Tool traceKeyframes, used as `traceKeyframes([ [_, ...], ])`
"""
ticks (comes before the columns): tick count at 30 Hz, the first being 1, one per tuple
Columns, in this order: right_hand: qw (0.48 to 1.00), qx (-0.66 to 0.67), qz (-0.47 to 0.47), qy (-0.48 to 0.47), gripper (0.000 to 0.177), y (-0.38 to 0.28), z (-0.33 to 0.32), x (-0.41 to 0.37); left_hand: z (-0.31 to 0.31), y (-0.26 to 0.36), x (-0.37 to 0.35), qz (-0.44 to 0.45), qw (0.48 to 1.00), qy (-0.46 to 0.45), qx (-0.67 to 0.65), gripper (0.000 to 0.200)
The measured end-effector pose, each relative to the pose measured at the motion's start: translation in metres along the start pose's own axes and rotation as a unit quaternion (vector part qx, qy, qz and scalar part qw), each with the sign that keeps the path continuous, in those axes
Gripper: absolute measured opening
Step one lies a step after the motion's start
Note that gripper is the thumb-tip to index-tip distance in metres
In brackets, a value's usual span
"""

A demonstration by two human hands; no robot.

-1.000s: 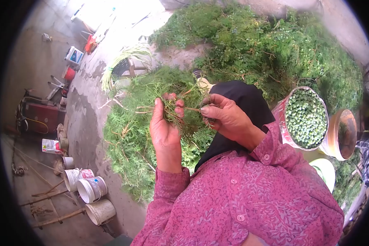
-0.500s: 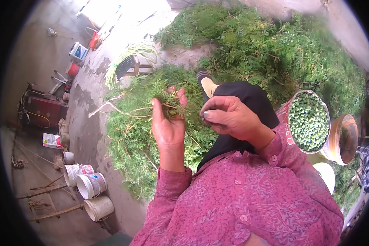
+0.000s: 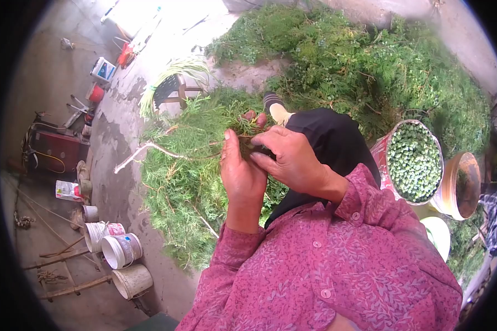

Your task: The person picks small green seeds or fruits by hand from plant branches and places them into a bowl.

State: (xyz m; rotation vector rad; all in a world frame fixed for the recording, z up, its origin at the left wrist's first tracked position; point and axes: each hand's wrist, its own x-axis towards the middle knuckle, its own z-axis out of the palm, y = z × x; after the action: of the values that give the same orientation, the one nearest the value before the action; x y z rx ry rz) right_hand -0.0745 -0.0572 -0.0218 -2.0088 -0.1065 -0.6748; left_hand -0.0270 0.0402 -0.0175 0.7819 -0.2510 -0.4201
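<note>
An evergreen branch [image 3: 174, 151] with a pale bare stem and scaly green leaves lies across my left hand [image 3: 242, 176]. The left fingers curl round its leafy end, and the thumb points up beside the twig. My right hand [image 3: 298, 159] meets it there, thumb and fingertips pinched at the sprig. What sits between those right fingertips is hidden. Below and around both hands spreads a heap of cut evergreen branches [image 3: 174, 207]. To the right, a red bucket [image 3: 382, 160] is filled with small green cones [image 3: 417, 165].
A larger evergreen pile [image 3: 359, 66] covers the floor ahead. Beside the red bucket stands a brownish tub [image 3: 468, 187]. A small stool [image 3: 189, 91] holds long pale-green stalks. White buckets [image 3: 121, 251] and a wooden ladder-like frame [image 3: 74, 287] lie along the left.
My left hand has shifted right with the branch, whose pale stem swung along. My right hand has moved left, so its fingertips now meet the sprig.
</note>
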Motion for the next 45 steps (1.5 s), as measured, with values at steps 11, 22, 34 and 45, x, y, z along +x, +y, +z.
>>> traceKeyframes([
  [11,0.992,0.071,0.089,-0.049,0.018,0.01,-0.006,0.004,0.008,0.002,-0.002,-0.045,0.998,0.049,-0.019,0.041],
  [22,0.875,0.339,0.304,-0.164,0.019,0.003,-0.084,-0.013,-0.006,0.022,0.019,-0.026,0.992,0.089,-0.084,0.03],
  [34,0.79,-0.458,0.351,0.207,0.023,0.155,-0.274,-0.184,-0.028,0.054,0.029,-0.027,0.967,0.017,-0.253,0.007],
  [45,0.824,-0.429,0.34,0.148,0.029,0.138,-0.269,-0.185,0.002,0.049,0.029,-0.059,0.922,0.037,-0.382,0.006],
])
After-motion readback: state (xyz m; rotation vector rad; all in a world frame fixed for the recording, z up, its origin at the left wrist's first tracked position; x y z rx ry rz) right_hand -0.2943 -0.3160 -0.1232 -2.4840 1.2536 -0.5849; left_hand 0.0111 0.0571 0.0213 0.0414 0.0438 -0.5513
